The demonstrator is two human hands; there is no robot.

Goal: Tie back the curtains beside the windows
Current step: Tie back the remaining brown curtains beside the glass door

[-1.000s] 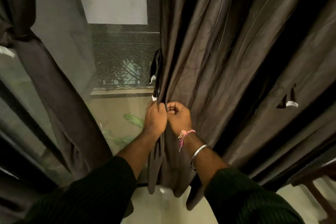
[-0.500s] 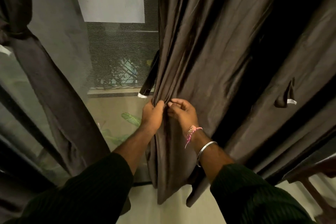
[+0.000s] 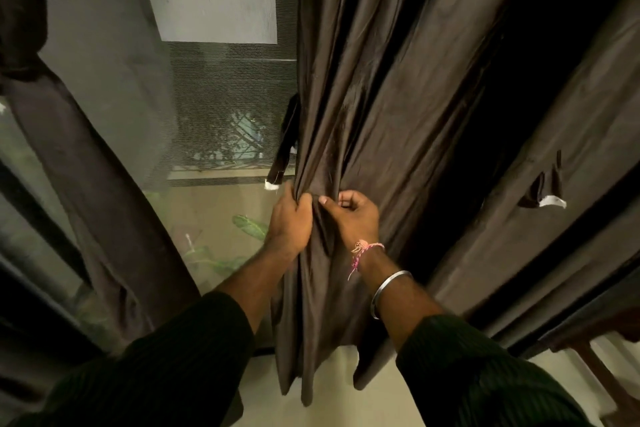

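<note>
A dark brown, satiny pleated curtain (image 3: 374, 107) hangs to the right of a mesh-screened window (image 3: 221, 94), its hem just above the pale cream floor (image 3: 346, 392). The left hand (image 3: 289, 218) grips the curtain's gathered edge with curled fingers, and the right hand (image 3: 353, 218) pinches a fold right beside it. A dark fabric tie-back strap with a white tip (image 3: 282, 158) dangles at that edge, and a second brown curtain (image 3: 86, 166) hangs at left.

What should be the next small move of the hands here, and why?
Probably the right hand should reach for the tie strap hanging behind the curtain, while the left hand holds the gathered folds. The strap hangs loose; the curtain is not yet tied.
</note>
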